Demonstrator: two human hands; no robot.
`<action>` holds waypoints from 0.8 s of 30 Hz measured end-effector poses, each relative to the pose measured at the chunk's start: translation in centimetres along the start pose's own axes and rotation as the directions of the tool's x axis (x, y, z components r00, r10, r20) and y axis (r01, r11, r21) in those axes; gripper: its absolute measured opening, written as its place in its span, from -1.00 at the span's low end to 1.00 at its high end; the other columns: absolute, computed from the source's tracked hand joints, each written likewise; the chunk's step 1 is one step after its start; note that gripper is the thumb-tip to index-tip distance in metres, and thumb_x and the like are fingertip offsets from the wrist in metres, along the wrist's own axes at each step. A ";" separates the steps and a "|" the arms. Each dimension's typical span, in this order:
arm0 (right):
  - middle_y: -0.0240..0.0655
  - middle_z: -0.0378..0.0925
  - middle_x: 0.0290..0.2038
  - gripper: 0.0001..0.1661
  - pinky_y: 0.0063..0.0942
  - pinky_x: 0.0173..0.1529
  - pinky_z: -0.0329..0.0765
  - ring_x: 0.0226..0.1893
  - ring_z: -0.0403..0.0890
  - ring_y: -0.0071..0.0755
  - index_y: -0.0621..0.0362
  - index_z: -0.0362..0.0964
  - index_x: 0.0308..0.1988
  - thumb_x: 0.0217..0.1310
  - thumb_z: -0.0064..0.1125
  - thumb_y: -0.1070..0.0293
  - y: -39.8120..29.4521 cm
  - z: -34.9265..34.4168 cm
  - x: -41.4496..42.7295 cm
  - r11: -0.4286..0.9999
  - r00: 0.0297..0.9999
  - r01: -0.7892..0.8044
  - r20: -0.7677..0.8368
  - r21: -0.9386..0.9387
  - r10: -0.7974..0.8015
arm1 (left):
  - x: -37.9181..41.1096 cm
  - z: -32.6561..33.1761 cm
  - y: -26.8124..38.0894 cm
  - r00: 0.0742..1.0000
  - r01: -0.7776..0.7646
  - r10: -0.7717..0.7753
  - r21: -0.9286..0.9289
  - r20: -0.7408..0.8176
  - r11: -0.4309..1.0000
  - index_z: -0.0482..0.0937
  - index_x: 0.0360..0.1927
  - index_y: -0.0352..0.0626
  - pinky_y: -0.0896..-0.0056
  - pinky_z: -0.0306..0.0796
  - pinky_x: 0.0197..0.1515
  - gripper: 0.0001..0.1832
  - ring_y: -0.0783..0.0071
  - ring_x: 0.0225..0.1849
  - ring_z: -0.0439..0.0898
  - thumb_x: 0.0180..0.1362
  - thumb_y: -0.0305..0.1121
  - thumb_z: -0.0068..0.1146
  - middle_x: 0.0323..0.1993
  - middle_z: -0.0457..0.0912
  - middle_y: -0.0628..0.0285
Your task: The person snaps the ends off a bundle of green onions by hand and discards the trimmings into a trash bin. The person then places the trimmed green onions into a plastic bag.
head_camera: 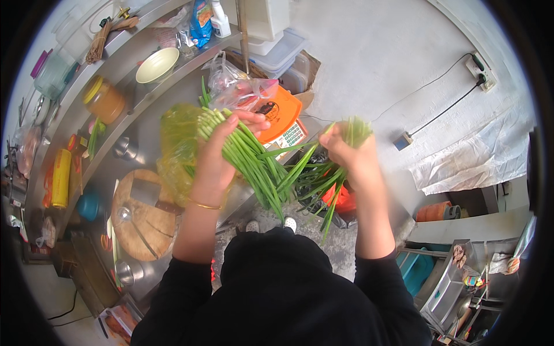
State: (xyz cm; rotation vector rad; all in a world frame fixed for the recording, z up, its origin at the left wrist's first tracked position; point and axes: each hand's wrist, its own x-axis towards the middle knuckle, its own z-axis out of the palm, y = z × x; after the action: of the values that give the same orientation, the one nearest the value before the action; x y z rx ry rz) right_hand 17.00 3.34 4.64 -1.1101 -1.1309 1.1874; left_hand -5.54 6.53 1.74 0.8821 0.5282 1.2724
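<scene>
My left hand (pixel 215 161) is wrapped around a thick bunch of Chinese chives (pixel 256 163), pale cut ends up and green leaves hanging down toward the right. A gold bangle circles that wrist. Across from it, my right hand (pixel 351 149) grips a smaller, blurred bunch of chives (pixel 331 186), whose leaves droop below the fist. A few leaves stretch between the two hands. Behind the left hand lies a yellow plastic bag (pixel 178 147) on the steel counter. Below the right hand, a black plastic bag (pixel 308 190) with a red bag (pixel 342 198) is partly hidden by leaves.
An orange-topped digital scale (pixel 281 113) stands ahead, beside clear plastic bags (pixel 225 80). At left, a round wooden chopping board (pixel 145 233) carries a cleaver (pixel 145 191). Shelves hold a yellow-lidded jar (pixel 104 101) and a bowl (pixel 157 65). A steel sink (pixel 446 294) is at right.
</scene>
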 end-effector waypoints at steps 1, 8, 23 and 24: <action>-0.63 0.24 -0.73 -0.89 -0.68 -0.62 0.05 -0.72 0.16 -0.80 0.23 0.42 -0.54 -0.03 0.21 0.54 0.0 -0.1 0.0 1.000 1.000 0.002 -0.006 0.023 -0.002 | 0.0 -0.2 0.0 1.000 -0.013 0.013 -0.011 0.000 1.000 0.43 -0.15 -0.30 0.27 0.38 0.03 -0.68 0.18 -0.03 0.51 0.22 -0.23 -0.14 -0.14 0.53 0.02; -0.56 0.30 -0.66 -0.83 -0.70 -0.64 0.00 -0.72 0.12 -0.81 0.19 0.32 -0.56 -0.03 0.18 0.55 -0.9 -2.1 0.1 0.995 0.995 -0.022 -0.095 0.093 0.031 | 0.1 -1.7 0.7 0.993 -0.052 0.047 -0.044 -0.104 0.998 0.45 -0.19 -0.26 0.28 0.40 -0.02 -0.73 0.26 -0.17 0.53 0.21 -0.25 -0.09 -0.32 0.55 0.13; -0.61 0.18 -0.71 -0.88 -0.66 -0.65 -0.05 -0.78 0.05 -0.77 0.23 0.41 -0.51 0.00 0.22 0.48 -2.5 -11.5 0.5 0.997 0.978 0.075 -0.195 -0.005 -0.074 | -1.2 -5.4 2.6 0.934 -0.070 0.129 0.184 -0.333 0.980 0.43 -0.36 -0.22 0.47 0.30 -0.26 -0.82 0.66 -0.59 0.24 0.18 -0.30 -0.02 -0.67 0.21 0.46; -0.62 0.19 -0.71 -0.88 -0.66 -0.65 -0.05 -0.77 0.05 -0.77 0.23 0.42 -0.50 0.00 0.22 0.48 -2.6 -11.8 0.6 0.996 0.977 0.083 -0.197 -0.019 -0.085 | -1.4 -5.7 2.9 0.941 -0.069 0.137 0.220 -0.310 0.973 0.44 -0.37 -0.22 0.48 0.29 -0.27 -0.83 0.66 -0.61 0.23 0.17 -0.31 -0.01 -0.68 0.22 0.47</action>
State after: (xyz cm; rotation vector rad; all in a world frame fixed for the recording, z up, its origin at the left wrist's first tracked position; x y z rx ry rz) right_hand 29.02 3.32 6.06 -1.1506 -1.0218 0.9835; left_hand -11.98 6.88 0.62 0.8853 0.8976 1.4891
